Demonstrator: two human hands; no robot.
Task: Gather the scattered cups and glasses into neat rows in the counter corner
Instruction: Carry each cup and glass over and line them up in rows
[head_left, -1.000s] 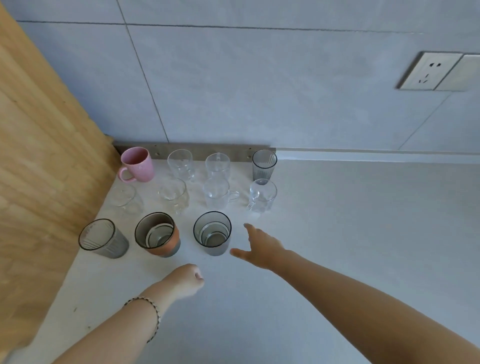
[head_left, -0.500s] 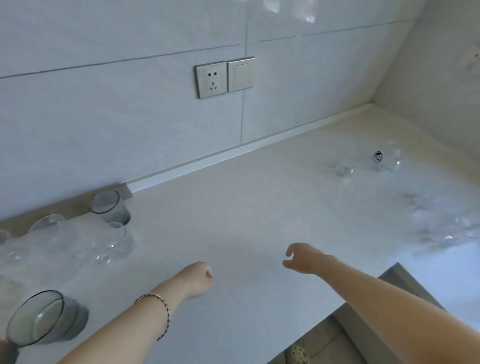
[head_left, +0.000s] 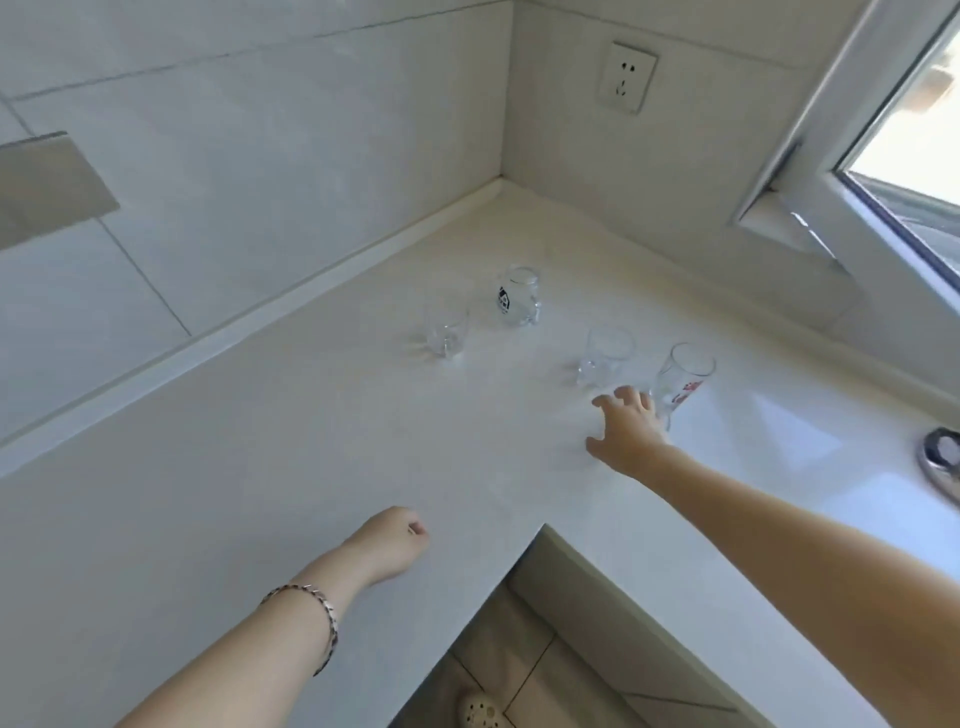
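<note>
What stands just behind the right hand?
A tall clear glass with red print. The right hand covers part of its base, so whether they touch cannot be told.

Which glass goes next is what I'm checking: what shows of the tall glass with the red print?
The tall glass is clear and thin-walled, widening to an open rim, with a red print low on its side. It looks empty. It stands rim up on the counter, rightmost of four glasses, beside a shorter glass. The right hand reaches its base, fingers spread; whether they touch it cannot be told.
</note>
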